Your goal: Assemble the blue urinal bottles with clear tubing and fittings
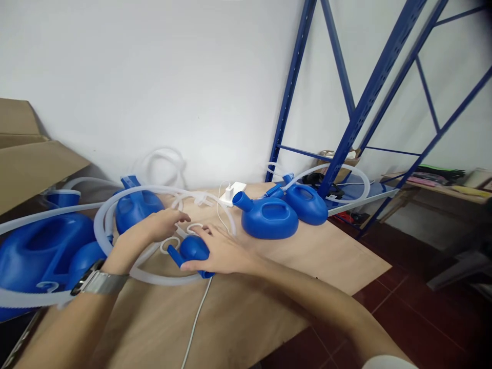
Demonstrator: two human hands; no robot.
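My right hand (221, 251) is wrapped over a small blue rounded plastic piece (194, 248) with a flat projecting tab, pressing it near the table. A white ring (195, 227) lies by its index finger; whether they touch is unclear. Just to the left hovers my left hand (166, 224), wearing a watch at the wrist, its fingers loosely bent and apart with nothing visible between them. Below it is a second white ring (170, 245). Clear flexible tubing (161, 279) loops around both hands. Behind the left hand stands a blue plastic urinal bottle (140, 205).
Two more blue bottles (269, 219) (307, 205) stand at the right, with another large one (23, 246) at the left. A white charger (229, 192) and cable (198, 315) cross the brown tabletop (238, 312). A cardboard box (42, 164) and blue rack (355, 120) flank it.
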